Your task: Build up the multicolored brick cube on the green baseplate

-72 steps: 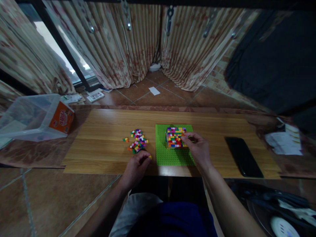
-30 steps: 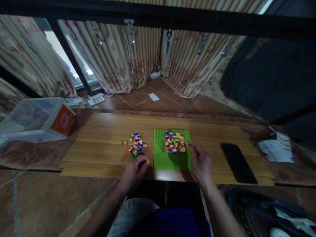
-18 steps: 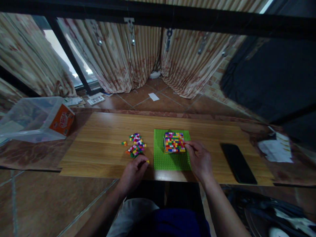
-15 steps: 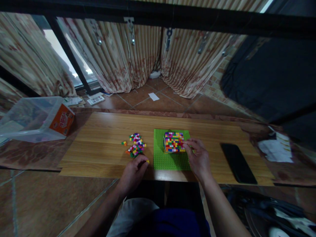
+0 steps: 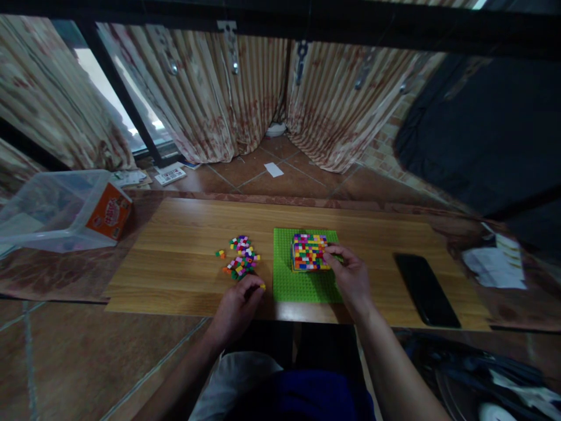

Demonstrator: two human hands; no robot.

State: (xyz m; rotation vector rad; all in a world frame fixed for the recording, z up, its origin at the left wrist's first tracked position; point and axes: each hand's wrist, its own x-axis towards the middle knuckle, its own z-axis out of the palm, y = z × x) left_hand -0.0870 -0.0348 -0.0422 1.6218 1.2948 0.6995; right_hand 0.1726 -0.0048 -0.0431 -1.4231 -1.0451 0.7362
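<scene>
A multicoloured block of toy bricks [image 5: 309, 252] stands on a green baseplate [image 5: 283, 286]. My right hand [image 5: 350, 275] is at the block's right side, thumb and fingertips closed together against its upper edge. Whatever lies between those fingertips is hidden. Left of the baseplate, my left hand [image 5: 239, 301] pinches a small yellow toy brick [image 5: 263, 286] between thumb and index finger, just above the table. Beyond that hand lies a loose pile of small coloured bricks [image 5: 243, 260], with a few green and orange ones [image 5: 220, 254] set apart on its left.
A black phone [image 5: 425, 289] lies on the wooden table [image 5: 188, 228] at the right. A clear plastic bin [image 5: 56, 210] with an orange label is at the far left. White papers [image 5: 493, 266] rest beyond the table's right end.
My right fingertips have shifted slightly at the block's right edge. The left hand keeps its pinch on the yellow brick in nearly the same place. The view has tilted a little.
</scene>
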